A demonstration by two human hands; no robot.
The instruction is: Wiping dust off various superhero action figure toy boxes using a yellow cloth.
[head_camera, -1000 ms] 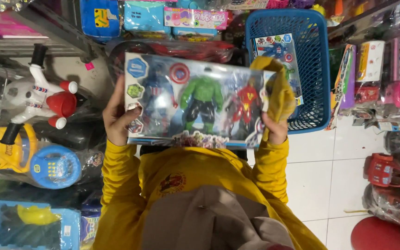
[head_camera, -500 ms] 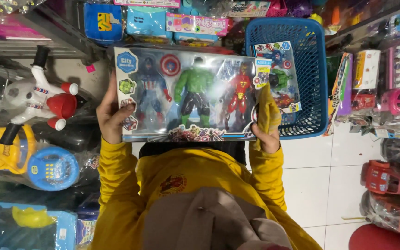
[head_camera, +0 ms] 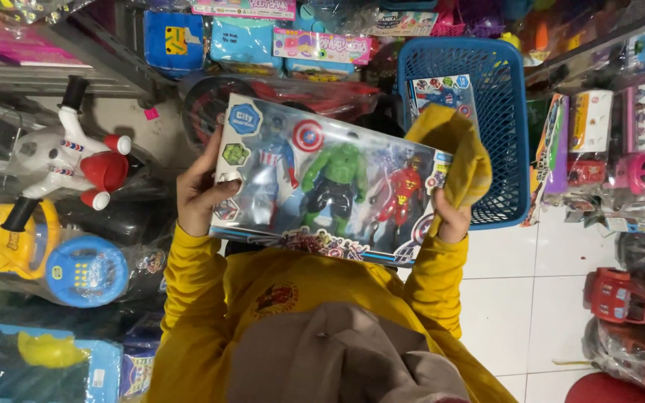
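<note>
gripping one toy box [head_camera: 322,186] of three figures, left hand [head_camera: 199,190] and right hand [head_camera: 449,216] clamped.

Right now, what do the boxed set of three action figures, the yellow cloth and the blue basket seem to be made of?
Boxed set of three action figures: printed cardboard with a clear, glossy plastic window, judging by the glare. Yellow cloth in the right hand: soft matte fabric; it folds and drapes. Blue basket: probably rigid moulded plastic, with a regular mesh wall.
</note>
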